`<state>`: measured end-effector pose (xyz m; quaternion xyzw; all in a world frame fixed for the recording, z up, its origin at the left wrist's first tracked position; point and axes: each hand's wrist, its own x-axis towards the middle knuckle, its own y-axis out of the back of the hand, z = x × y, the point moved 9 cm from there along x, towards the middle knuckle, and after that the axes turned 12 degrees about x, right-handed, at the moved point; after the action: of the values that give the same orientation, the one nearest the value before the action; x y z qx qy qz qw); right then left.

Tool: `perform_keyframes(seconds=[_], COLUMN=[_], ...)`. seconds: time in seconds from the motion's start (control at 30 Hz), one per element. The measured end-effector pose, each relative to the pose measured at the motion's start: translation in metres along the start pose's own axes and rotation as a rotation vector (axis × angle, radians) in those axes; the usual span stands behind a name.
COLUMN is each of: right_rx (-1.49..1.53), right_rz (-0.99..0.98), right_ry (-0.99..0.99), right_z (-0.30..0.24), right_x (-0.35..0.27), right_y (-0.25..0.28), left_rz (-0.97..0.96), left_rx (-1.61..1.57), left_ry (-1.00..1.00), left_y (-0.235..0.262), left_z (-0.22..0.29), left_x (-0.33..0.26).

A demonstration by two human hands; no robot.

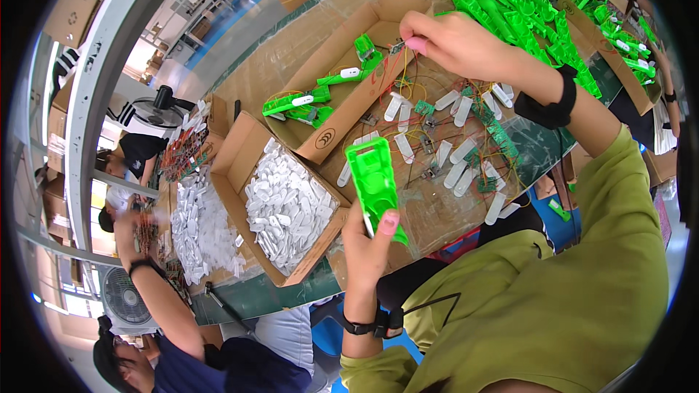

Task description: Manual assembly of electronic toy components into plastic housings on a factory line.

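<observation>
My left hand (364,251) is closed around the narrow lower end of a bright green plastic shell (373,178), its hollow inner side facing up. A thin white edge shows beside the thumb. Farther off, my right hand (459,42) pinches a small electronic part with thin wires (397,48) between thumb and fingertips, above the edge of a long cardboard box (357,105). Below that hand, white translucent strips (405,148), green circuit boards (495,127) and loose red and yellow wires lie spread on the table.
Green shells with white parts (302,102) lie in the long box. A carton of small white pieces (287,204) stands left of my left hand. Green shells (524,22) are heaped at the far right. A co-worker's arm (167,298) reaches over the table at the left.
</observation>
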<state>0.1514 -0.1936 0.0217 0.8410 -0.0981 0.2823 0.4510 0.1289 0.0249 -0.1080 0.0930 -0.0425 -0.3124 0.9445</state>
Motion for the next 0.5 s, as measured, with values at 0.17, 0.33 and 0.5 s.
perform_keyframes(seconds=[0.17, 0.33, 0.5], right_rx=[-0.023, 0.027, 0.622], right_rz=[0.089, 0.081, -0.089], right_ry=[0.416, 0.598, 0.165], right_z=[-0.082, -0.124, -0.123], right_x=[-0.029, -0.073, -0.067], right_y=[0.014, 0.025, 0.016], left_rz=[0.177, 0.121, 0.225], left_rx=[-0.047, -0.141, -0.052], left_ry=[-0.180, -0.410, -0.457], left_y=[0.017, -0.022, -0.010], left_z=[0.053, 0.114, 0.128], left_x=[0.012, 0.012, -0.023])
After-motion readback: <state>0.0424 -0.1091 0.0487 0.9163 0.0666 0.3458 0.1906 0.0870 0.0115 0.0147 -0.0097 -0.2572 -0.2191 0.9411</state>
